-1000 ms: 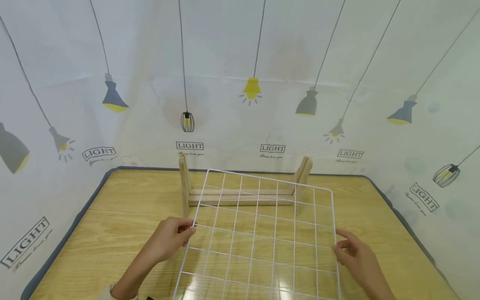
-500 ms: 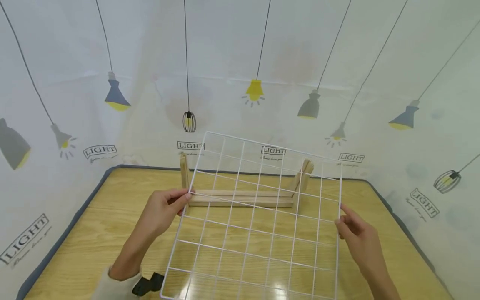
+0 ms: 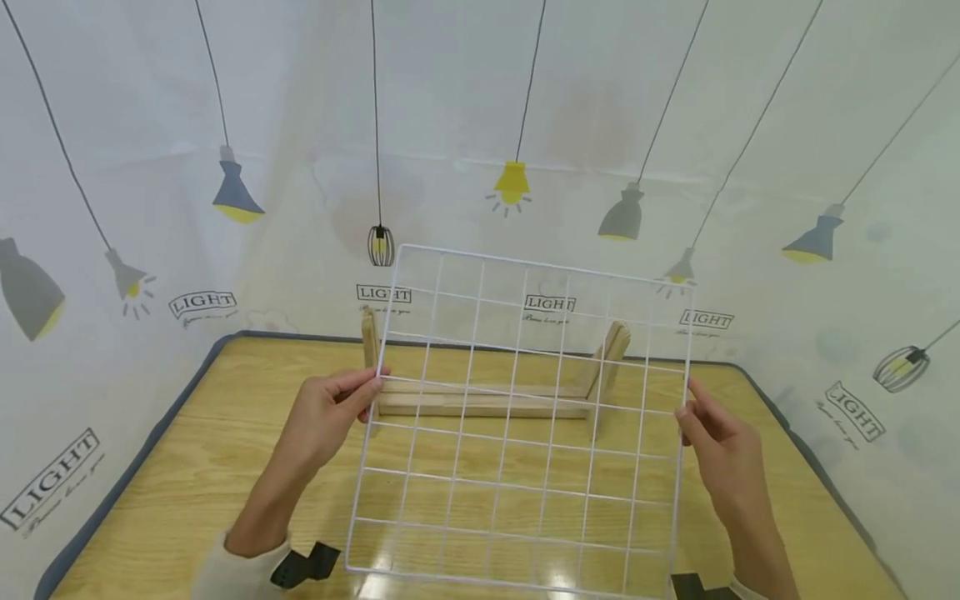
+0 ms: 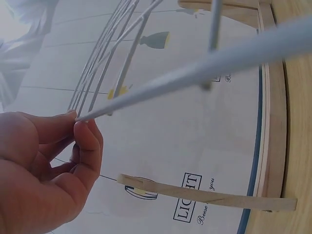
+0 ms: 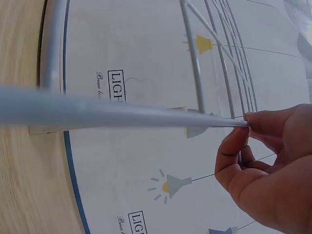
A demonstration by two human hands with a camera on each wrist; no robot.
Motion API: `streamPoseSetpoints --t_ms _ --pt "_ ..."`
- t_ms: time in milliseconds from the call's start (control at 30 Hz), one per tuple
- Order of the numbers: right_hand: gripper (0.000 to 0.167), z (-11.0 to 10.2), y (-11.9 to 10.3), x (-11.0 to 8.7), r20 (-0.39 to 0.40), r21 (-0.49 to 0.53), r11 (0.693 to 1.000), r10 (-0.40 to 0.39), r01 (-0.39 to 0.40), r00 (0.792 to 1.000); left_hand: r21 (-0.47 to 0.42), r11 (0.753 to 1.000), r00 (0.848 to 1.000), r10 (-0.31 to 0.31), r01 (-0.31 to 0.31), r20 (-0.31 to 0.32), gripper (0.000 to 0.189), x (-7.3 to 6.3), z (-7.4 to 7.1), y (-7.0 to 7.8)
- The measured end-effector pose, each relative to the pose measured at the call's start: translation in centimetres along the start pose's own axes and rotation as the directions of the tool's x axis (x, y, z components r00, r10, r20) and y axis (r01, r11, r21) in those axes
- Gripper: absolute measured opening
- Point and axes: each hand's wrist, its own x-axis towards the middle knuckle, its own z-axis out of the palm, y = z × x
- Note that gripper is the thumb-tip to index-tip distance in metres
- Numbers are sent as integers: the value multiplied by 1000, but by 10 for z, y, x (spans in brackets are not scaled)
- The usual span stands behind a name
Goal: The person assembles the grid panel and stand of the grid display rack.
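Observation:
A white wire grid panel (image 3: 512, 348) is held up between my two hands, tilted so its top edge overlaps the wall in the head view. My left hand (image 3: 324, 417) pinches its left side wire between thumb and fingers; the left wrist view shows the same pinch on the wire (image 4: 146, 91). On the other side, my right hand (image 3: 726, 454) pinches the right side wire at about the same height. Behind the panel stands a wooden frame (image 3: 480, 406) with a low crossbar and two upright end pieces, partly seen through the grid.
The wood-grain table (image 3: 202, 467) has a dark blue border along its back and sides. A pale wall covering (image 3: 450, 100) printed with hanging lamps and the word LIGHT encloses it on three sides.
Both hands have raised the grid panel, and its top edge has moved up past the table's back edge. The wooden frame has stayed in place.

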Motion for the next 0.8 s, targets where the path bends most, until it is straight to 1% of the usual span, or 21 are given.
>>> streamPoseSetpoints --t_ms 67,167,233,300,333,400,500,567,633,700,800 --pt "43 0 0 2 -15 21 1000 7 -7 1000 -2 1000 1000 16 -16 -7 26 1 1 -1" --pt "43 2 0 4 -50 62 998 15 -12 999 -36 999 999 32 -32 -9 28 4 1 -1" --pt "43 3 -1 6 -69 94 996 13 -7 998 -85 996 999 35 -34 1 30 6 2 0" --pt "43 5 -2 8 -95 159 987 11 5 995 -152 988 999 34 -30 19 34 7 3 1" --pt "43 5 -2 9 -105 195 981 8 13 994 -190 982 999 32 -25 35 36 8 3 2" --pt "44 6 -3 10 -127 250 968 4 28 992 -276 961 997 34 -14 68 40 8 5 4" --pt "43 9 -5 9 -158 307 950 -8 57 987 -403 915 994 45 -1 101 44 8 9 7" --pt "43 10 -5 10 -175 299 952 -14 66 984 -455 891 993 55 -4 100 44 9 12 9" --pt "42 11 -6 11 -196 274 958 -27 81 980 -483 876 994 66 -14 91 43 9 15 10" --pt "42 11 -7 13 -215 225 971 -32 82 976 -491 871 994 70 -21 81 41 9 17 10" --pt "41 11 -8 15 -229 178 979 -57 99 972 -507 861 996 71 -32 58 35 9 21 9"
